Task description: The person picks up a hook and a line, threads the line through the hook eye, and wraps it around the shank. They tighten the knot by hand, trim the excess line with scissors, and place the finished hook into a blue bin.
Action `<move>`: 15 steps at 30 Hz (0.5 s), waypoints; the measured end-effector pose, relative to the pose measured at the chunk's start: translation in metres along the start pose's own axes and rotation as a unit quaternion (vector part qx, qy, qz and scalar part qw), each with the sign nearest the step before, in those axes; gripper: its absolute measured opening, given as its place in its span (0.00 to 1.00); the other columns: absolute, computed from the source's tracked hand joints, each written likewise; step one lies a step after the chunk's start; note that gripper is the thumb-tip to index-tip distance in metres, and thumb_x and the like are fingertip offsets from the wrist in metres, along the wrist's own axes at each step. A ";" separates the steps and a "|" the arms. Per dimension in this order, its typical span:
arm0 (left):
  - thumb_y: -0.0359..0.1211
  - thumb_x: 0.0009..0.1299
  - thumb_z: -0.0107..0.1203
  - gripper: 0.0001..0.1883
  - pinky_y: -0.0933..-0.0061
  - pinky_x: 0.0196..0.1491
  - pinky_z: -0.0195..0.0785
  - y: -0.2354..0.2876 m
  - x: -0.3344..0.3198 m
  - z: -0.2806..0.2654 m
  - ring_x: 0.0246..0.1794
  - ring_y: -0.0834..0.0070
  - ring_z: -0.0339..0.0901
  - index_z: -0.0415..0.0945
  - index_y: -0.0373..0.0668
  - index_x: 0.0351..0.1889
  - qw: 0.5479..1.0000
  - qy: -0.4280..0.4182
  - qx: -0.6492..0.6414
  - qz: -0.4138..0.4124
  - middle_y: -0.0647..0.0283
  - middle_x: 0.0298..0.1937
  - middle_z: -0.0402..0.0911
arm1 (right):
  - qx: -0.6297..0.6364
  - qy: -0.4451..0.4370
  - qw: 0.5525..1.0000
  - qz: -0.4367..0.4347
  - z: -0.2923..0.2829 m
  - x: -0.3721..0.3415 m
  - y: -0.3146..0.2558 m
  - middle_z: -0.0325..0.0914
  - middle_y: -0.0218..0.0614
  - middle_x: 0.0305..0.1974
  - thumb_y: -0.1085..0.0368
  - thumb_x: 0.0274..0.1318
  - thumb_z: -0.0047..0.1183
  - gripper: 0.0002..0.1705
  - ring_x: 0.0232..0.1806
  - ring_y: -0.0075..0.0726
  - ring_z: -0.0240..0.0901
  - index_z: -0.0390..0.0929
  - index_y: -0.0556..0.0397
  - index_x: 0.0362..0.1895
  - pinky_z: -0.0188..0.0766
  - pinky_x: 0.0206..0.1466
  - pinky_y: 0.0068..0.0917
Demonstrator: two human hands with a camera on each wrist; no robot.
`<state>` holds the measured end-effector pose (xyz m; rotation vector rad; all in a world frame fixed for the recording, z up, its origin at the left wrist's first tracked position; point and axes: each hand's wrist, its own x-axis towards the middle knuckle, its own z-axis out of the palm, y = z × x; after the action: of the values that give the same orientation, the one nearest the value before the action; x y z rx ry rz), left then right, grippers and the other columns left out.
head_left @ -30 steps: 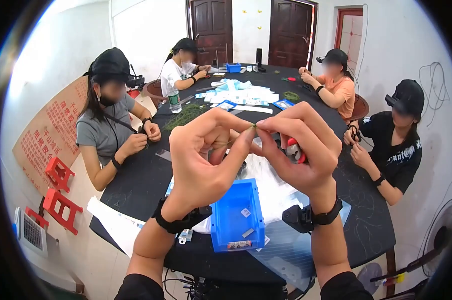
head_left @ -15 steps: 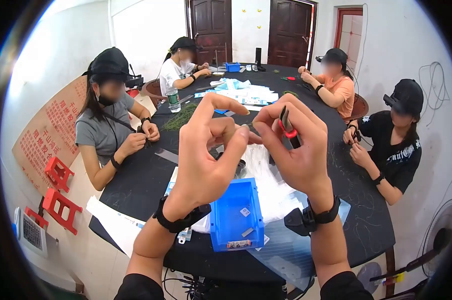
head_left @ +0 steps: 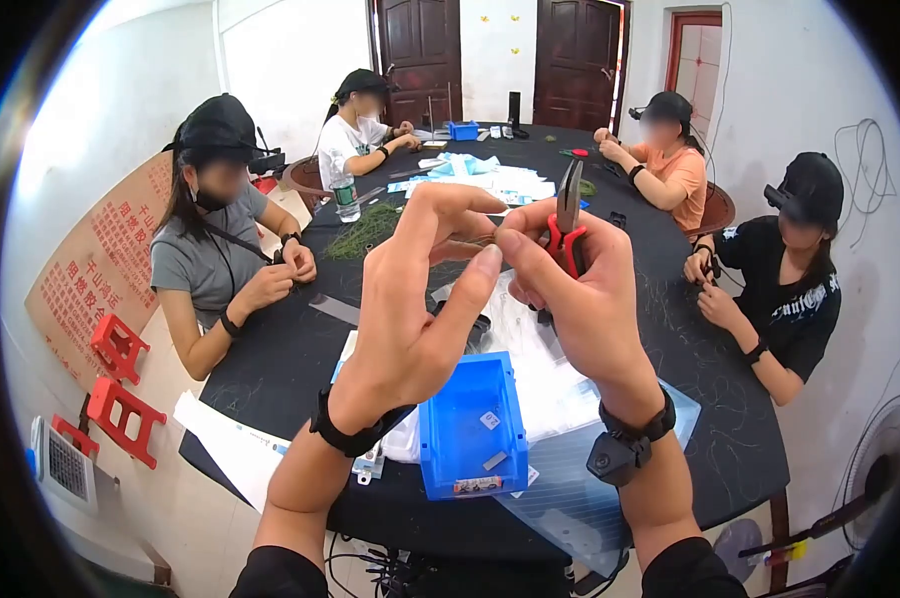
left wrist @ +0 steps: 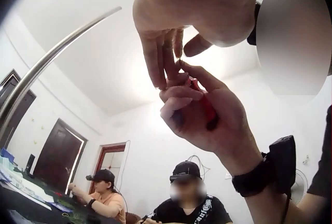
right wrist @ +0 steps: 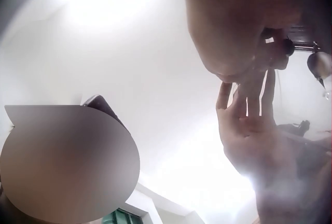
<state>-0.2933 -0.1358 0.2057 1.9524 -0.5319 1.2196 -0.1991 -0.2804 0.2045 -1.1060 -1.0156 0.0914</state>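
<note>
My right hand holds a pair of long-nosed pliers with red handles, its metal nose pointing up. The thumb and forefinger of that hand press together at the tips beside my left hand. On the left, thumb and forefinger stand apart, the other fingers reaching toward the right fingertips. A very thin dark strand shows between the hands in the left wrist view; what it is made of is too small to tell. In the right wrist view the hands are dark against the light. Below them sits a blue plastic bin.
Clear plastic bags lie around the bin on the black-covered table. Behind is a tangle of green strands, with a water bottle and papers. Several people sit around the table, hands raised.
The fingertips of both hands met on a tiny green thing, then parted; the left thumb and forefinger opened. My right hand turned, swinging the pliers' nose upright, and its fingertips came back beside the left.
</note>
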 end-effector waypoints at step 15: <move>0.19 0.76 0.49 0.22 0.61 0.49 0.79 -0.008 -0.001 0.007 0.39 0.61 0.86 0.63 0.35 0.68 0.998 -0.008 0.039 0.045 0.52 0.37 0.82 | 0.024 0.047 0.999 -0.012 0.008 -0.001 0.003 0.81 0.26 0.29 0.67 0.67 0.62 0.08 0.28 0.11 0.69 0.83 0.61 0.42 0.63 0.31 0.14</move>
<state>-0.2842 -0.1368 0.2001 2.0243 -0.5947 1.2982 -0.2039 -0.2740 0.2018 -1.0447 -0.9381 0.0445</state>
